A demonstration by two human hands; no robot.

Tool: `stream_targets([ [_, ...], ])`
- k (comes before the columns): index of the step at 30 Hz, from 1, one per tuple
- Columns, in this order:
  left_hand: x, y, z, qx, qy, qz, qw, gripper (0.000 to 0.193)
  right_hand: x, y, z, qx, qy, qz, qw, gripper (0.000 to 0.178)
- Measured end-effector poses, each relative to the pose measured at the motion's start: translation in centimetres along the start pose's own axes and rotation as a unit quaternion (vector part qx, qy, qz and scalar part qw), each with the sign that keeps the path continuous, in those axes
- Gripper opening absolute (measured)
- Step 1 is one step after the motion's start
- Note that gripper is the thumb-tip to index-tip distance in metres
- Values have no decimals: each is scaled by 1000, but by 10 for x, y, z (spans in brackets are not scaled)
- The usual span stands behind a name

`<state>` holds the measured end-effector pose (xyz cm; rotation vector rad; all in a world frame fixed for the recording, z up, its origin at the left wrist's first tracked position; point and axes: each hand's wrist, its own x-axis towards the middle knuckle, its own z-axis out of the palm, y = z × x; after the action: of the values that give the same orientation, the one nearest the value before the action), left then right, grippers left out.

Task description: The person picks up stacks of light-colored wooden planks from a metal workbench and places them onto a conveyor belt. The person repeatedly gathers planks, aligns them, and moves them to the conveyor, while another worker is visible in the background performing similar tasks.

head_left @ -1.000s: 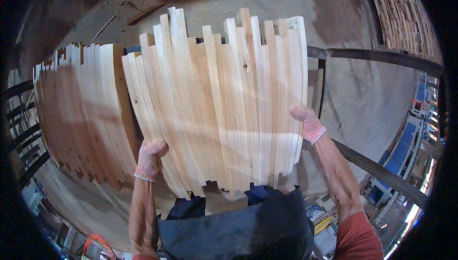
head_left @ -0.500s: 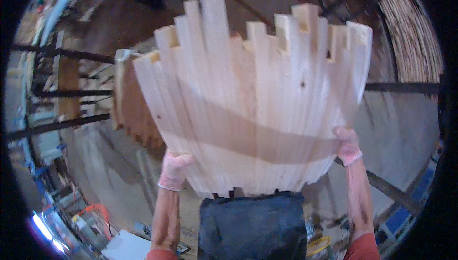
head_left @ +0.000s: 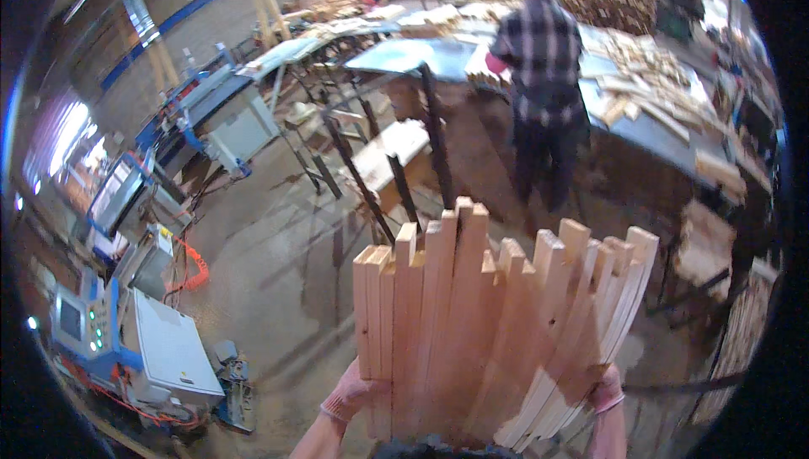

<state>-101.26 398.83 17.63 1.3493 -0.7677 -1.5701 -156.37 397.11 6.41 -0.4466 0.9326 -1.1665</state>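
A wide bundle of pale wooden slats [head_left: 472, 333] stands on end in front of me, their upper ends uneven. My left hand [head_left: 352, 393], in a pinkish knit glove, is closed on the bundle's left side. On the right edge, my right hand [head_left: 607, 389], gloved the same way, presses against the outer slats. The slats are squeezed side by side between the two hands. Their lower ends run close to my body at the bottom of the view, and the fingers behind the wood are partly hidden.
Dark metal posts [head_left: 434, 135] rise beyond the bundle, beside a low wood stack [head_left: 392, 160]. A person in a plaid shirt [head_left: 543, 63] stands at a long table [head_left: 413, 56] strewn with wood. At left are a white machine cabinet [head_left: 173, 349] and a coiled orange hose [head_left: 198, 265].
My view has swung up and to the left, bringing the workshop and the other person into sight. The bundle now sits lower in view, still between both hands.
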Motion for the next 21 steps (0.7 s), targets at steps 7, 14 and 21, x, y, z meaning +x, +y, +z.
stream_targets([
  [7,-60,45,-184,-60,96,101,988,76,53,-22,281,-81,-143,1,986,86],
  [14,-136,142,-326,-71,238,163,955,73,151,78,486,-137,-285,48,947,96],
  [21,-81,203,-443,-84,380,185,902,72,260,151,680,-124,-373,93,915,92],
])
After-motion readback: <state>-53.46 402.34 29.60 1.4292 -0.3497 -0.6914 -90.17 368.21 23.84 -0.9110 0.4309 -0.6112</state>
